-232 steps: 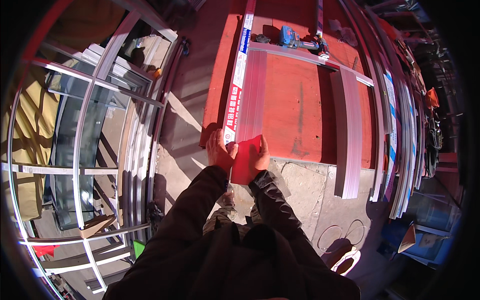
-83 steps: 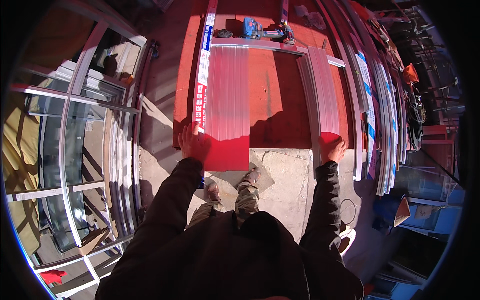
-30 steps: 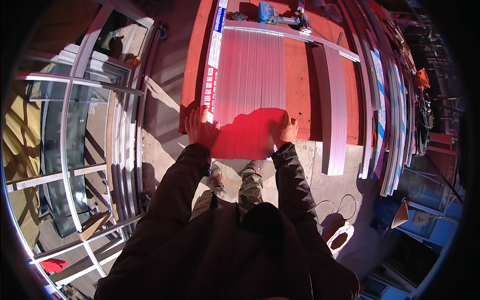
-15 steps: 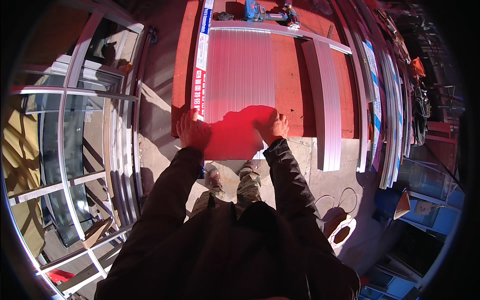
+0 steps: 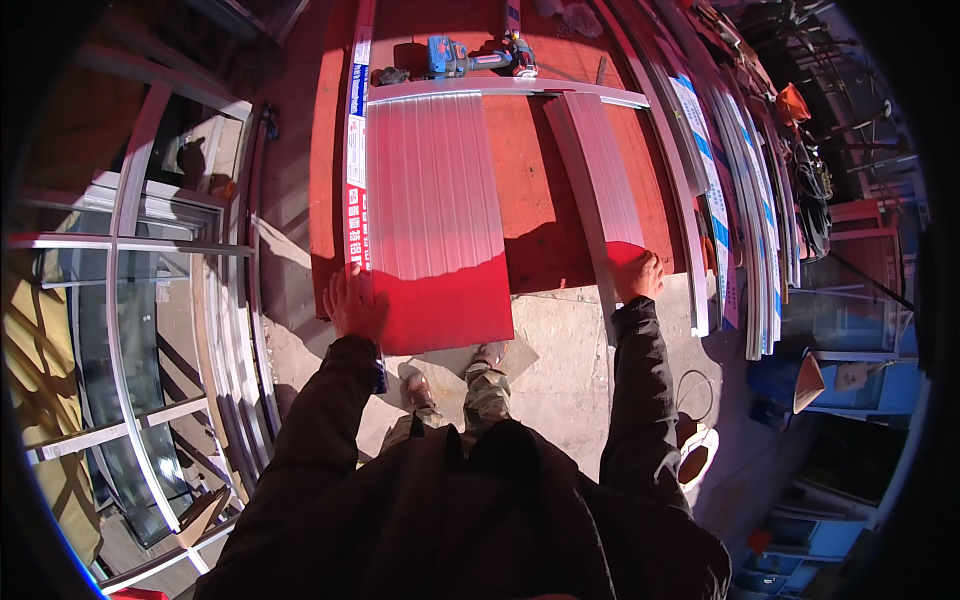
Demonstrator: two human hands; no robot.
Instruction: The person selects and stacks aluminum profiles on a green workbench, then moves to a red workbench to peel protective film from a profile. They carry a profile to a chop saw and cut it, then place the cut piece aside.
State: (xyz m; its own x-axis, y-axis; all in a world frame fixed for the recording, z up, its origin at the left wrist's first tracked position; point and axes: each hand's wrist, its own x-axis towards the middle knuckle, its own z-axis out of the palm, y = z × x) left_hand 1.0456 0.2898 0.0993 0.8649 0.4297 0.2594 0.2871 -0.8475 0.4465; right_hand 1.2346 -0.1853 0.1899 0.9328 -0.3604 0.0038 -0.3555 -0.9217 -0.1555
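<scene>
A wide row of ribbed metal strips (image 5: 435, 190) lies on a red board (image 5: 540, 215), its near end jutting over the board's front edge. My left hand (image 5: 356, 303) rests at the left side of that row, by a profile with a printed film (image 5: 357, 150), fingers apart. To the right is a narrower bundle of long metal strips (image 5: 592, 165), set slightly askew. My right hand (image 5: 637, 274) is closed over its near part, fingers at its right edge. Shadow covers the near end of the wide row.
A metal bar (image 5: 420, 90) crosses the far ends of the strips, with a blue cordless power tool (image 5: 450, 58) beyond it. Long film-wrapped profiles (image 5: 735, 190) lie along the right. Window frames (image 5: 115, 240) stand at the left. A white ring-shaped object (image 5: 700, 455) sits on the floor.
My right hand has moved right, from the wide row's near end to the narrow bundle. That bundle's near end has shifted left relative to the board. My left hand remains at the wide row's left side.
</scene>
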